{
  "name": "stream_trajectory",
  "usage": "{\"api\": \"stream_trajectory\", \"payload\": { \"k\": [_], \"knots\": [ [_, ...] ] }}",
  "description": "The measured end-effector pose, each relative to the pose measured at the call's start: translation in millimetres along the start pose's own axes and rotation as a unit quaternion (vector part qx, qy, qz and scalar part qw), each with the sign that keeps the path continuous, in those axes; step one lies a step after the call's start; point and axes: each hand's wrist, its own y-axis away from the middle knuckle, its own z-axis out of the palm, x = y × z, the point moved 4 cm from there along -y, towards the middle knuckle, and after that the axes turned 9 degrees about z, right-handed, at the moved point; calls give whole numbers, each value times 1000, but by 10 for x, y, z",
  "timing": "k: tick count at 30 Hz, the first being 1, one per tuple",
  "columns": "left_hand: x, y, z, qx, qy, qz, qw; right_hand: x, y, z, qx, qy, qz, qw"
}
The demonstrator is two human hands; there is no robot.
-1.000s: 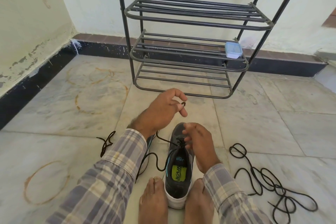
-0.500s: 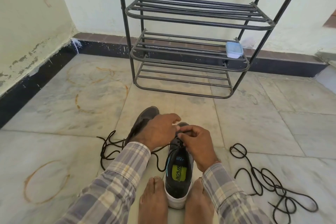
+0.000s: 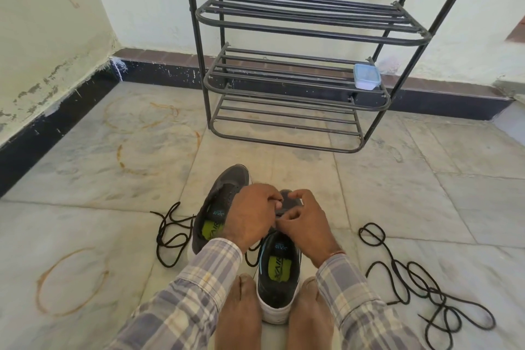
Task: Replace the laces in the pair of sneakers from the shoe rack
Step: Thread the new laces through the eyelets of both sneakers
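In the lower middle of the frame a dark sneaker stood on the floor between the two bare feet of the person, its heel towards the camera. Both hands were over its front part. The left hand had its fingers curled and pinched the black lace at the eyelets. The right hand, just beside it, also had curled fingers and gripped the same lace there. The rest of this lace ran under the left sleeve and lay in loops at the lower left of the hands. The second sneaker lay just to the left, partly behind the left hand. Another lace lay tangled on the floor at the lower right, well apart from the sneakers. In the upper middle stood the metal shoe rack, with a small plastic box on the right end of a shelf.
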Motion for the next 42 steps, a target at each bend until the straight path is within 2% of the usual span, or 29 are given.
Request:
{"api": "stream_trajectory", "payload": {
  "k": [4,8,12,17,22,32,37,42],
  "knots": [
    [-114,37,7,4,34,-38,999,179,-24,-237,-52,85,117,988],
    [-92,84,144,-15,30,-44,998,312,-1,-175,-93,128,156,975],
    [-67,163,345,-58,-17,-53,997,415,-4,-209,-131,-23,202,970],
    [-31,184,474,-67,-111,-19,991,641,34,-257,-177,-198,267,927],
    [-5,215,625,-91,-170,-9,981,699,33,-241,-186,-242,277,911],
    [23,220,713,-107,-254,7,961,619,50,-244,-179,-212,258,925],
    [94,210,749,-142,-309,46,939,606,61,-248,-176,-216,253,927],
    [75,195,764,-143,-321,44,935,580,60,-244,-173,-212,253,928]
  ]
}}
